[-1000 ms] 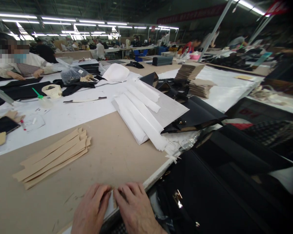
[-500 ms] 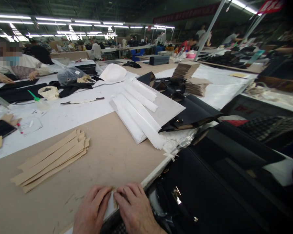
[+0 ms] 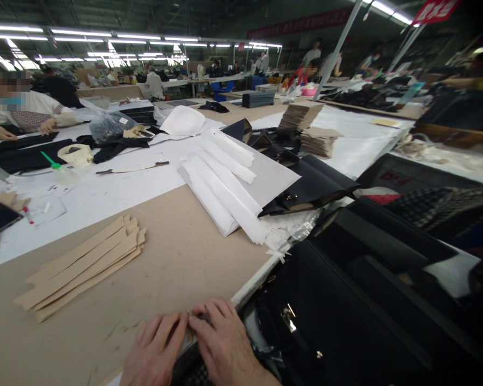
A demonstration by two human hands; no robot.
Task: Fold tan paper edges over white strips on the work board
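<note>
At the table's front edge, my left hand (image 3: 156,343) and my right hand (image 3: 221,335) are side by side, fingertips almost meeting. Both have their fingers bent and pinched on a narrow tan strip (image 3: 190,335); only a sliver of it shows between them, the rest is covered by the fingers. To the left on the brown board (image 3: 177,257) lies a fanned stack of tan cut strips (image 3: 92,262). Further off, long white strips (image 3: 221,187) rest on a pale sheet (image 3: 271,179).
Black bags with gold fittings (image 3: 346,300) crowd my right side. Behind the white strips stand stacked brown pieces (image 3: 317,140). A phone (image 3: 2,215) and a small bottle with a green tip (image 3: 62,174) lie at left. A co-worker (image 3: 24,112) handles black material across the table.
My left hand's fingers have come down and closer to the right hand, covering a white patch that showed between them. The view has shifted slightly.
</note>
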